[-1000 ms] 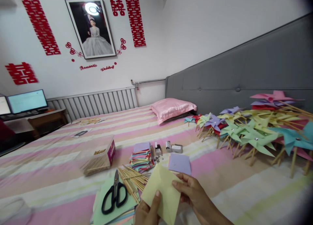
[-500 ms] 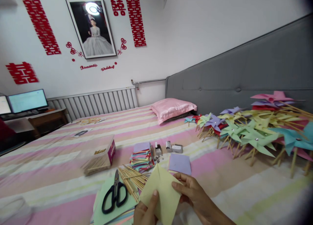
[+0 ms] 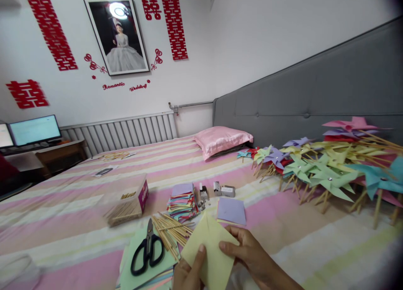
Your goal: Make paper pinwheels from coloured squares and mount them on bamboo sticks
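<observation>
A square of pale yellow paper [image 3: 211, 249] is held corner-up between both hands, with a short line running down from its top corner. My left hand [image 3: 189, 273] pinches its lower left side, thumb on the front face. On the right side, my right hand [image 3: 248, 252] grips the edge with thumb in front and fingers behind. Left of the paper lie black-handled scissors [image 3: 147, 252], on green paper sheets [image 3: 134, 239]. Thin wooden sticks [image 3: 171, 231] spread beside them. Just beyond the paper are a stack of coloured paper squares [image 3: 182, 204] and a purple paper square [image 3: 231, 211].
Many paper pinwheels [image 3: 330, 178] on sticks are piled at the right by the grey headboard [image 3: 315, 88]. A clear box of sticks [image 3: 129, 206] stands left of the stack. Small boxes [image 3: 227, 191] and metal bits [image 3: 202, 204] lie beyond. A pink pillow [image 3: 222, 139] rests farther back.
The yellow paper has shifted slightly to the right and turned a little, both hands moving with it. My right thumb sits a touch farther in on the paper.
</observation>
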The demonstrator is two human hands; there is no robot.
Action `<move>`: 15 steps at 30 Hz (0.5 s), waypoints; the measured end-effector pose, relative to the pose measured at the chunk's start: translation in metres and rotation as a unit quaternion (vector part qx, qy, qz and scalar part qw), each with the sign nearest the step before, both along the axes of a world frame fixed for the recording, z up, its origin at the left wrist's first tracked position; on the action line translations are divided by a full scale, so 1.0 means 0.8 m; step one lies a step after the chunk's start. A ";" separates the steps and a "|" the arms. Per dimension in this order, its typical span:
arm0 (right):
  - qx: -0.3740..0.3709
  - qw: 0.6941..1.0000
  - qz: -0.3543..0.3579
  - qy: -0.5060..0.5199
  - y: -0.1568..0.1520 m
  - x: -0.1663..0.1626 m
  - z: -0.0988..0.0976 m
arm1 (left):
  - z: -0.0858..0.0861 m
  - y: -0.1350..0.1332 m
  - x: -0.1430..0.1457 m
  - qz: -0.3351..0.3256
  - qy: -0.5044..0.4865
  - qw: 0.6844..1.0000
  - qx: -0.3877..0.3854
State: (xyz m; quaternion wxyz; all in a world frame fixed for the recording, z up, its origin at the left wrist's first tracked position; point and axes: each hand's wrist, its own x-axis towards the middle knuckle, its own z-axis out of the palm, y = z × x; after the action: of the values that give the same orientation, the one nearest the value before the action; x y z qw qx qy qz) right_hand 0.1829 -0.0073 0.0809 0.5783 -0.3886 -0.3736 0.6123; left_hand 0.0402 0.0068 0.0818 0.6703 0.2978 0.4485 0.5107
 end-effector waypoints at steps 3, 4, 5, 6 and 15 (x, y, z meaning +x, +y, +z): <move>0.007 1.000 -0.021 0.004 0.009 0.002 -0.011 | 0.006 -0.002 0.000 -0.011 0.005 1.000 -0.009; 0.005 0.999 -0.038 0.005 0.011 0.004 -0.013 | 0.007 -0.002 0.000 -0.009 0.018 1.000 -0.013; 0.002 0.998 -0.060 0.004 0.013 0.006 -0.013 | 0.008 -0.002 -0.001 -0.001 0.035 0.999 -0.017; -0.003 0.996 -0.086 0.001 0.014 0.009 -0.013 | 0.008 -0.001 -0.002 0.010 0.053 0.998 -0.020; -0.028 0.976 -0.218 -0.010 0.016 0.021 -0.004 | -0.002 0.004 -0.003 0.018 0.113 0.993 -0.024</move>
State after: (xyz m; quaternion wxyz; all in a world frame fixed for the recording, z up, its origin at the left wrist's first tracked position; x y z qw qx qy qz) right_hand 0.2000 0.0054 0.0776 0.6831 -0.4825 -0.2683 0.4781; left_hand 0.0378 0.0102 0.0803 0.6127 0.3295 0.5390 0.4749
